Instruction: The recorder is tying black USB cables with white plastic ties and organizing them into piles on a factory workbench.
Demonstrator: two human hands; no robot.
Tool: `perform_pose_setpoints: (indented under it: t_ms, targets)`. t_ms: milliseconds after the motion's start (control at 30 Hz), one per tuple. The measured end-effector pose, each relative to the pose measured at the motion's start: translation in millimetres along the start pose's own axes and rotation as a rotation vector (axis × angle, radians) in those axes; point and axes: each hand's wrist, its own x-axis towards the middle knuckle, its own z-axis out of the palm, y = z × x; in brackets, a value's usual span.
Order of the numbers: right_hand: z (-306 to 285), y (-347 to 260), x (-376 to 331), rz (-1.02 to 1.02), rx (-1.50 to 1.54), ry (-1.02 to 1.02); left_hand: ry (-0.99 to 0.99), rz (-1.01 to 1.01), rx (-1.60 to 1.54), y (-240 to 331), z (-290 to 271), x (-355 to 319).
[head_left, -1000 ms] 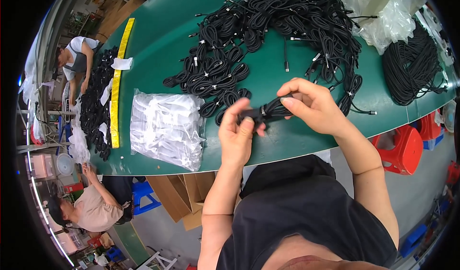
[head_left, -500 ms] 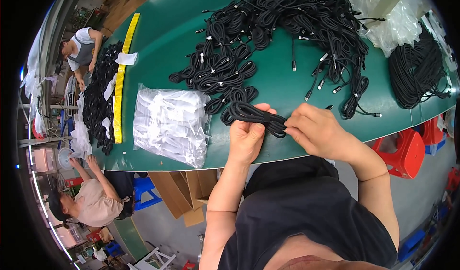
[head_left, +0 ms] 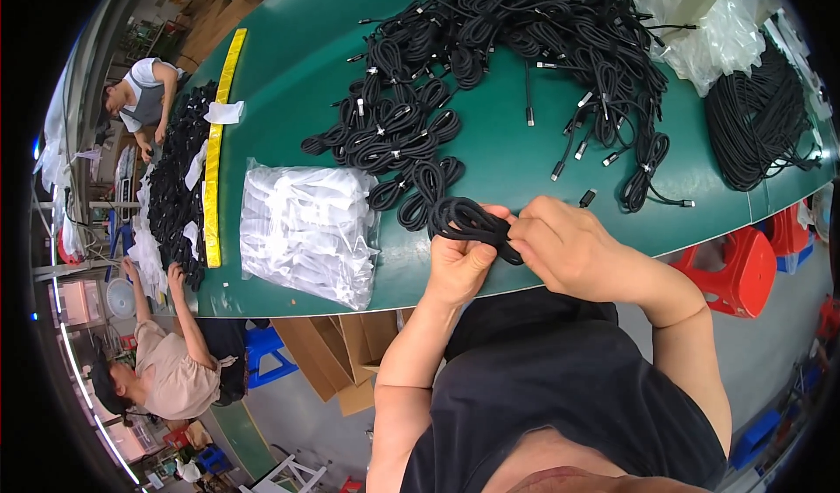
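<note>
A coiled black cable [head_left: 464,219] is bunched in my left hand [head_left: 461,270], whose thumb and fingers are closed round its middle. Its loops stick out to the left of the fingers. My right hand [head_left: 564,246] pinches at the same bundle from the right; the fingertips hide exactly what they grip. Just beyond the right hand, a cable connector [head_left: 588,198] shows on the green table [head_left: 516,160]. Bundled black cables [head_left: 398,134] lie beyond my left hand, the closest one near the held loops.
A clear bag of white pieces [head_left: 306,230] lies to the left. A large pile of cables [head_left: 542,20] covers the far side. At right are a big cable coil [head_left: 757,125], plastic bags [head_left: 713,51] and a red stool [head_left: 731,274]. Two people work at left beyond yellow tape [head_left: 223,152].
The held bundle has turned, its loops swinging a little right and toward me. My right hand has moved slightly left, closer to my left hand. The view has shifted a little.
</note>
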Motion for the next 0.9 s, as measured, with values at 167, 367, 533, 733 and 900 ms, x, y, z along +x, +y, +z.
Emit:
perform_pose_setpoints:
  t_ms: [167,367,533,733,900]
  targets:
    - [-2.0,-2.3,5.1,-0.064,-0.202,0.113,0.009,0.071,0.045,6.4,-2.6,3.1]
    - [5.0,1.2,-2.3,-0.105,-0.257,0.069,0.01,0.012,0.014,-2.7,-3.0,-2.1]
    - [-3.7,1.0,2.5,-0.033,-0.31,0.073,0.032,0.057,0.044,5.8,-6.4,-1.4]
    - [3.2,0.5,-5.5,-0.029,-0.321,0.035,-0.007,0.042,0.093,-10.4,-0.9,-2.0]
    - [-6.3,-7.7,0.9,0.062,-0.254,0.026,0.058,0.022,0.038,3.5,-7.0,0.6]
